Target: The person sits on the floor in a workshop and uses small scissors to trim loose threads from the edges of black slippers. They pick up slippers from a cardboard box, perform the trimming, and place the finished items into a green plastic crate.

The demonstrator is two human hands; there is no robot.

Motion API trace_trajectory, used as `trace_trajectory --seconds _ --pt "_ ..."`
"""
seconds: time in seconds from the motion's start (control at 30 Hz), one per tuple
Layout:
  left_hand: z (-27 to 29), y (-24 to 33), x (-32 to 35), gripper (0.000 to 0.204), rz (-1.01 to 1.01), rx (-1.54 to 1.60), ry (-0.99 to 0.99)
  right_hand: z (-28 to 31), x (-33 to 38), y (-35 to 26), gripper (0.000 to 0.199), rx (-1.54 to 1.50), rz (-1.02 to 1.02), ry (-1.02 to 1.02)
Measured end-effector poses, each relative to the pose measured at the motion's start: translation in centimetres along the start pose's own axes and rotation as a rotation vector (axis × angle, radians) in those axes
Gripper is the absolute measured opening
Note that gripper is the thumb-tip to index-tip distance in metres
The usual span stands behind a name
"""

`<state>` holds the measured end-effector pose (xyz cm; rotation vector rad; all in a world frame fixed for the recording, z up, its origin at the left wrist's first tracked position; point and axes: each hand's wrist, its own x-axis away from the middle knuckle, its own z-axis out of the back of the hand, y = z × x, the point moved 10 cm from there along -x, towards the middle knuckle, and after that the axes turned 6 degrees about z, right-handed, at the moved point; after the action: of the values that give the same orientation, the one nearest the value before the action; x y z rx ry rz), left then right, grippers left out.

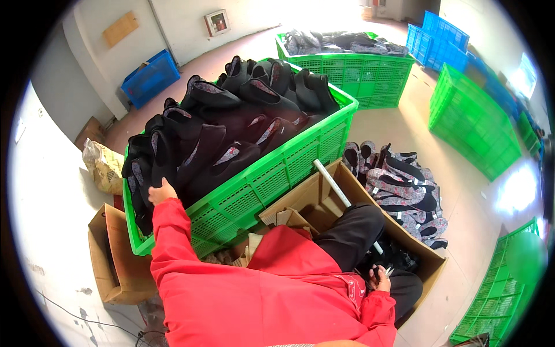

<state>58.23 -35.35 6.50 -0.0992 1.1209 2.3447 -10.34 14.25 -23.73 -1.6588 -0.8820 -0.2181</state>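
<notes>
My left hand reaches over the edge of a big green crate. Its fingers are closed on one of the black soft shoes heaped inside; the gripped part is partly hidden by the hand. These shoes have a patterned grey and red lining showing at their openings. Down by my lap, at the right, my right hand is closed around small scissors with pointed metal blades. Close to it, black items lie in an open cardboard box.
Patterned shoes lie piled on the floor beyond the box. A white pole slants across the box. Another cardboard box stands left. Other green crates and blue crates stand farther off.
</notes>
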Motion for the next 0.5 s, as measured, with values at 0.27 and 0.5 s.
trace_trajectory --seconds 0.27,0.5 --pt "1.5 16.4 9.1 0.057 -1.144 -0.027 -0.014 -0.9 0.0 0.7 0.03 0.061 -0.001 -0.043" --pt "-10.0 14.6 15.1 0.042 -1.297 -0.432 -0.374 0.2 -0.5 1.5 0.027 0.02 -0.052 -0.032"
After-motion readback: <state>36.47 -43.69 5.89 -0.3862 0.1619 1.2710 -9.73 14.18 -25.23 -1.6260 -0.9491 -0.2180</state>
